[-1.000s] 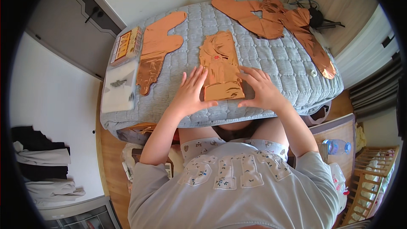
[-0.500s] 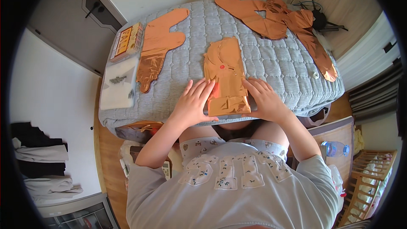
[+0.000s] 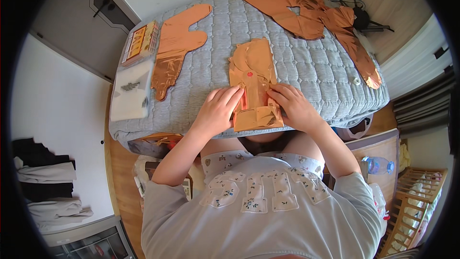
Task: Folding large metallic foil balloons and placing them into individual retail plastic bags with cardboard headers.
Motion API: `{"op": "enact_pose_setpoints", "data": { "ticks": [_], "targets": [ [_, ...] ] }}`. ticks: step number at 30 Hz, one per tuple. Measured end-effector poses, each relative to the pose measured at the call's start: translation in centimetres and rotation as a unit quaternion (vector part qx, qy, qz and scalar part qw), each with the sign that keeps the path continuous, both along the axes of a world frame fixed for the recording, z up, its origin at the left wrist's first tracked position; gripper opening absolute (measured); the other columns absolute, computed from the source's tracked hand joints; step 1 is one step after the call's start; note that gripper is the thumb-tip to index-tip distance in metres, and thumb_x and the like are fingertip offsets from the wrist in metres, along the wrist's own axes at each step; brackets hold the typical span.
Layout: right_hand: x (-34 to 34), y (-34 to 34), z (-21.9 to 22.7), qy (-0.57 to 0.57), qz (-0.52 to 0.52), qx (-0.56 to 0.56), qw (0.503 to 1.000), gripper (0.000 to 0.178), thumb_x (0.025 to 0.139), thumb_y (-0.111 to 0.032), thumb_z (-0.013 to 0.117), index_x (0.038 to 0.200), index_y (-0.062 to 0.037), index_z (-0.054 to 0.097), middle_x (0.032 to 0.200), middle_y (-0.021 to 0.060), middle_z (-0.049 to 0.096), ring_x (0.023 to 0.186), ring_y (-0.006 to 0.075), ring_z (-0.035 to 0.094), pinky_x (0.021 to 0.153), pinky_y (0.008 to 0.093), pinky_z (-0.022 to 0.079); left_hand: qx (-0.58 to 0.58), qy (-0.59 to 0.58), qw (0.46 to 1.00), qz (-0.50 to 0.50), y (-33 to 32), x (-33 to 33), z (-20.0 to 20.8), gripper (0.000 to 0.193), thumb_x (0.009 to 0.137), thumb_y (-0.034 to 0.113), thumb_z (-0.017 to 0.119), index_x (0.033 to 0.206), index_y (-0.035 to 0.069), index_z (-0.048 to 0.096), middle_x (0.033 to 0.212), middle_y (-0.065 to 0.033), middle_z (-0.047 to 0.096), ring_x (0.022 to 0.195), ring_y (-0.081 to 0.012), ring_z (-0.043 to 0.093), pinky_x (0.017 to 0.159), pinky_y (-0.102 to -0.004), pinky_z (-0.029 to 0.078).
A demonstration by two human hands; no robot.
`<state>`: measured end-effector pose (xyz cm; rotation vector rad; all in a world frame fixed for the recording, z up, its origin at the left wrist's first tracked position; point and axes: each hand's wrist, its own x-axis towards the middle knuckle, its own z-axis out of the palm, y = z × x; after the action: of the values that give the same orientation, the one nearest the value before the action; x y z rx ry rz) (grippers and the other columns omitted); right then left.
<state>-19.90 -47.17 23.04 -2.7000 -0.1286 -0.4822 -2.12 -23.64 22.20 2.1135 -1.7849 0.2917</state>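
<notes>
Both hands, left [image 3: 218, 110] and right [image 3: 293, 107], press flat with spread fingers on the rose-gold deflated foil balloon [image 3: 252, 84], pinning it against the grey quilted mattress [image 3: 306, 62] for smoothing its folded lower end.

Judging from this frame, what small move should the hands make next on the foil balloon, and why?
Probably press the fold flat: both the left hand and right hand rest on the rose-gold foil balloon, whose lower end looks doubled over and puffy on the quilted pad.
</notes>
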Motion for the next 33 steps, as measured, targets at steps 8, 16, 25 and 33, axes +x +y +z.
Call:
{"op": "enact_pose_setpoints", "data": {
  "ticks": [8, 16, 25, 33],
  "targets": [
    [0.4, -0.7, 0.5, -0.002, 0.022, -0.044, 0.999, 0.052, 0.084, -0.013, 0.072, 0.135, -0.0042, 0.061, 0.134, 0.0151, 0.061, 0.125, 0.0351, 0.058, 0.107, 0.0454, 0.046, 0.021, -0.049, 0.999, -0.012, -0.4, 0.5, 0.4, 0.063, 0.081, 0.023, 0.076, 0.14, 0.009, 0.058, 0.133, -0.0065, 0.061, 0.12, -0.0251, 0.06, 0.097, -0.0405, 0.044],
    [0.9, -1.2, 0.7, -0.012, 0.054, -0.034, 0.998, 0.055, 0.084, -0.012, 0.071, 0.137, -0.0052, 0.058, 0.133, 0.0131, 0.063, 0.121, 0.0335, 0.061, 0.103, 0.0438, 0.049, 0.031, -0.026, 0.998, -0.039, -0.4, 1.0, 0.9, 0.06, 0.082, 0.023, 0.076, 0.139, 0.012, 0.059, 0.133, -0.0064, 0.061, 0.121, -0.0267, 0.059, 0.1, -0.042, 0.045],
    [1.5, -1.5, 0.6, -0.03, 0.081, -0.039, 0.995, 0.052, 0.085, -0.014, 0.071, 0.136, -0.008, 0.062, 0.132, 0.0106, 0.067, 0.119, 0.0322, 0.062, 0.102, 0.0442, 0.05, 0.045, -0.034, 0.997, -0.056, -0.6, 1.7, 1.3, 0.054, 0.085, 0.017, 0.072, 0.137, 0.012, 0.06, 0.132, -0.0027, 0.064, 0.12, -0.0231, 0.061, 0.101, -0.0416, 0.045],
    [2.5, -2.1, 0.4, -0.042, 0.093, 0.025, 0.994, 0.036, 0.082, -0.011, 0.072, 0.118, -0.0053, 0.074, 0.118, 0.012, 0.073, 0.11, 0.0324, 0.067, 0.097, 0.0415, 0.054, 0.017, 0.027, 0.998, -0.046, -0.6, 2.4, 0.7, 0.038, 0.086, 0.014, 0.071, 0.124, 0.015, 0.07, 0.126, -0.0021, 0.069, 0.114, -0.0214, 0.064, 0.096, -0.0397, 0.045]
  ]
}}
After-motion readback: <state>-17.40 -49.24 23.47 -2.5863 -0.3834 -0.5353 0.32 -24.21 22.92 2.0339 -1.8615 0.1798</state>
